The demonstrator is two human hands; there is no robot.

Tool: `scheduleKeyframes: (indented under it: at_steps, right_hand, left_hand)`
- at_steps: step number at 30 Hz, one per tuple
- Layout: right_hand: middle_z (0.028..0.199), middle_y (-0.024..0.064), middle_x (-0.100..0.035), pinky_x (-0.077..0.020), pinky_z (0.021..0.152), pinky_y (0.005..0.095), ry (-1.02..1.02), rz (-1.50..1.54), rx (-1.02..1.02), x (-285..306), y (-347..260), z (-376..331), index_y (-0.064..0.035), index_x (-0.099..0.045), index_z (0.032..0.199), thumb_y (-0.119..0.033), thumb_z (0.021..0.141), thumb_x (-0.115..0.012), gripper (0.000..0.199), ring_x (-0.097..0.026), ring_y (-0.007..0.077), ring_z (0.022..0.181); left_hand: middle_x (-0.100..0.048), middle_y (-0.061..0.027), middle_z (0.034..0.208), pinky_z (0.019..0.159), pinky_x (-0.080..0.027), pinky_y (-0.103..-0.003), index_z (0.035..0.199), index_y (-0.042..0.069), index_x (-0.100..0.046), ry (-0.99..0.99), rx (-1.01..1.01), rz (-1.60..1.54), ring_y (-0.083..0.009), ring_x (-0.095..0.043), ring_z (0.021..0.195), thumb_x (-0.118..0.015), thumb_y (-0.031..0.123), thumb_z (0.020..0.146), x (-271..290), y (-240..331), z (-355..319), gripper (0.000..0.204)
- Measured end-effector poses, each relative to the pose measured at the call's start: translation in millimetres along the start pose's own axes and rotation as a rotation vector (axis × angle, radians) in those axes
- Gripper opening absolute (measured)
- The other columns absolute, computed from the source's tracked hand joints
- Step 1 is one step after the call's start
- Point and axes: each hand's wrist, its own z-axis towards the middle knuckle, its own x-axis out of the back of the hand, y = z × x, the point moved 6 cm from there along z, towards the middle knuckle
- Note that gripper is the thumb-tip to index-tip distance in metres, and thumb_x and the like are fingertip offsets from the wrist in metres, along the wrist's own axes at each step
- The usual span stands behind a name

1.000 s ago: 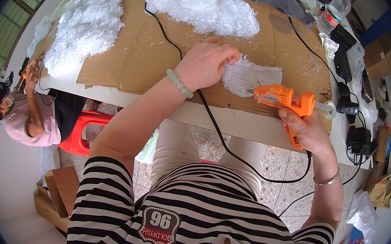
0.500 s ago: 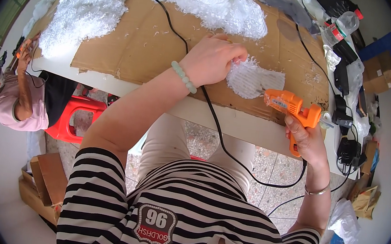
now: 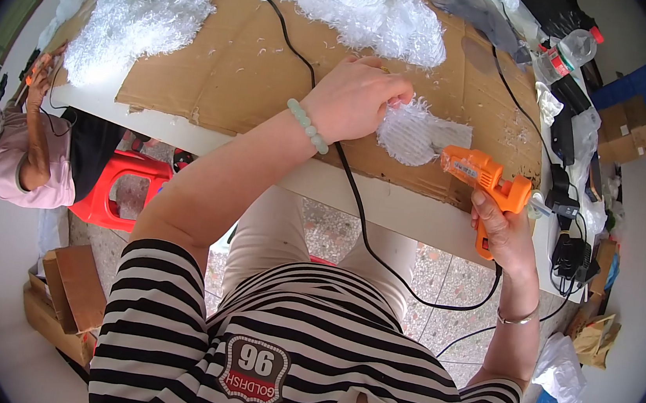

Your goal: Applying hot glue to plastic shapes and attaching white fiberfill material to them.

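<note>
My right hand [image 3: 509, 241] is wrapped round the handle of an orange hot glue gun [image 3: 491, 176]. Its nozzle end points left, close to the right part of a small white fringed piece [image 3: 420, 137] of ribbed material. That piece lies on the brown cardboard [image 3: 243, 59]. With fingers curled, my left hand [image 3: 359, 99] pinches the piece at its upper left edge; the fingertips are partly hidden. From the glue gun's handle a black cord [image 3: 366, 241] loops down, then up past my left wrist and across the cardboard.
White shredded fluff lies in two heaps, one at far left [image 3: 145, 21] and one at the back [image 3: 359, 9]. Along the right edge are a plastic bottle [image 3: 567, 54] and black power adapters [image 3: 569, 255]. A co-worker [image 3: 29, 155] sits at left beside a red stool [image 3: 123, 188].
The glue gun's nozzle has drawn slightly right, away from the white piece. My left hand keeps its pinch. The whole view has shifted a little.
</note>
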Motion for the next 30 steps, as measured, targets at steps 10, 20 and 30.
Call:
scheduleKeyframes:
  at_steps: [10, 20, 30]
  right_hand:
    - [0.067, -0.0009, -0.052, -0.0405, 0.058, 0.0234, -0.005, 0.048, 0.036, -1.1, -2.5, -2.2, -0.0029, -0.057, 0.085, -0.030, 0.087, -0.063, 0.027, -0.049, 0.0083, 0.062]
    - [0.071, -0.0001, -0.052, -0.0408, 0.060, 0.0244, 0.015, -0.003, 0.017, 4.3, -5.0, -9.7, -0.0059, -0.055, 0.091, -0.033, 0.087, -0.062, 0.028, -0.050, 0.0097, 0.066]
    - [0.069, -0.0009, -0.052, -0.0398, 0.058, 0.0236, -0.039, -0.087, -0.013, -0.2, -3.7, -7.0, -0.0047, -0.056, 0.087, -0.034, 0.086, -0.063, 0.030, -0.049, 0.0085, 0.063]
  left_hand:
    - [-0.063, -0.0014, 0.074, 0.077, -0.042, -0.038, 0.084, 0.013, -0.060, -0.026, 0.022, 0.046, -0.0262, -0.057, 0.083, -0.053, 0.002, 0.073, 1.8, 1.7, -0.3, 0.018]
    - [-0.063, -0.0005, 0.075, 0.077, -0.041, -0.039, 0.085, 0.014, -0.061, -0.053, 0.023, 0.099, -0.0254, -0.058, 0.086, -0.055, 0.002, 0.071, 3.4, 4.9, 0.0, 0.019]
    - [-0.062, -0.0001, 0.071, 0.076, -0.041, -0.040, 0.083, 0.013, -0.061, -0.038, -0.018, 0.138, -0.0259, -0.058, 0.086, -0.055, 0.002, 0.070, 1.6, 7.6, -1.1, 0.018]
